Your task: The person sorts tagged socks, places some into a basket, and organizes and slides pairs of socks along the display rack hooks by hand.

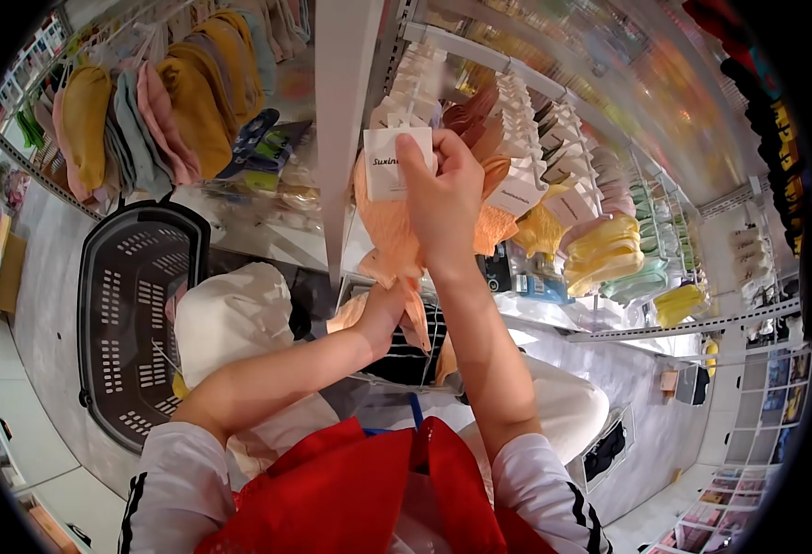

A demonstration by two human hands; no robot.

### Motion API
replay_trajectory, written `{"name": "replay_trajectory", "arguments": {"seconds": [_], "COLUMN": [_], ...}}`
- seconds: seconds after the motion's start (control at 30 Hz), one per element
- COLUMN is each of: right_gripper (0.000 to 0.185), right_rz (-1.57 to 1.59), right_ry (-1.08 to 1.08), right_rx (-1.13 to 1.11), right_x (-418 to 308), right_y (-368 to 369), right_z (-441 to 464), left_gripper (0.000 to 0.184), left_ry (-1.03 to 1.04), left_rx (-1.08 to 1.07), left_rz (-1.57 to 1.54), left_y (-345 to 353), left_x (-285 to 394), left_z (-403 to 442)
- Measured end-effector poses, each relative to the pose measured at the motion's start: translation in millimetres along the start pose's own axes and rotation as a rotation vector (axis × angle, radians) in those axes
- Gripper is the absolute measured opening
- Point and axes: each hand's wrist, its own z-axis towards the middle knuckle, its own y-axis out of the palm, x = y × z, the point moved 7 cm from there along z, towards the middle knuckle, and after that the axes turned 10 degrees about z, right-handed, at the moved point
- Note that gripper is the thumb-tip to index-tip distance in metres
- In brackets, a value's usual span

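My right hand (443, 198) pinches a white printed card (385, 175) with its thumb on the front, at the end of a rack hook. Peach fabric (389, 222) hangs below the card. Lower down, my left hand (381, 319) is closed round the bottom part of the same peach fabric. More carded items in peach and orange (493, 226) hang just right of my right hand, and yellow ones (602, 254) hang farther right.
A black basket (138, 323) stands on the floor at the left. Mustard, pink and grey socks (170, 111) hang at the upper left. A white post (341, 120) rises between the racks. Black striped items (406, 358) lie below my hands.
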Motion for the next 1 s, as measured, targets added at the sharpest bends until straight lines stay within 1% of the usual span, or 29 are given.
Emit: {"name": "replay_trajectory", "arguments": {"seconds": [0.13,0.23,0.33,0.43,0.53,0.63,0.73,0.83,0.93,1.0], "right_gripper": [0.017,0.016,0.018,0.02,0.019,0.017,0.017,0.021,0.021,0.021], "right_rz": [0.003,0.015,-0.056,-0.036,-0.048,-0.119,-0.356,-0.212,0.046,0.113], "right_ry": [-0.053,0.003,0.081,0.058,-0.02,-0.086,-0.035,0.01,0.005,0.174], "right_rx": [0.049,0.027,0.023,-0.042,-0.042,-0.036,-0.04,-0.068,-0.155,-0.2], "right_x": [-1,6,10,15,12,28,40,48,77,94], "right_y": [-1,-1,-2,1,3,-2,-7,-3,2,0], "right_z": [-3,-1,2,9,8,11,23,34,43,38], "left_gripper": [0.015,0.016,0.02,0.025,0.026,0.025,0.03,0.029,0.028,0.027], "left_ry": [-0.001,0.017,0.036,-0.001,-0.025,-0.086,-0.15,-0.133,-0.153,-0.144], "left_rx": [0.025,-0.009,-0.051,-0.042,-0.058,-0.038,-0.052,-0.048,-0.059,-0.077], "left_rz": [-0.011,-0.049,-0.02,-0.058,0.003,0.032,0.138,0.143,0.154,0.159], "left_y": [2,4,3,5,5,5,10,13,13,14], "left_x": [-2,-1,-1,-2,-5,-8,-8,-11,-14,-14], "left_z": [-3,-6,-6,-7,-7,-4,-11,-11,-11,-9]}}
